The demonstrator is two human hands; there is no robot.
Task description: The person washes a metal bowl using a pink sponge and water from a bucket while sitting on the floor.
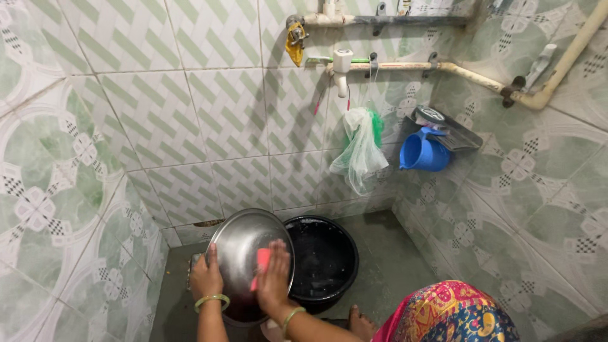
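Two hands work on a steel bowl [244, 253] over a black tub [324, 259] on a tiled washroom floor [392, 259].

Head view: the left hand [206, 275] grips the tilted bowl's left rim, fingers curled shut around its edge. The right hand [273, 272] lies flat inside the bowl, fingers nearly straight, pressing a pink sponge [261, 263] against the metal. The bowl leans just beside and partly over the tub. On the wall above hang a tap [342, 66], a mesh bag [361, 152] and a blue mug [423, 153].
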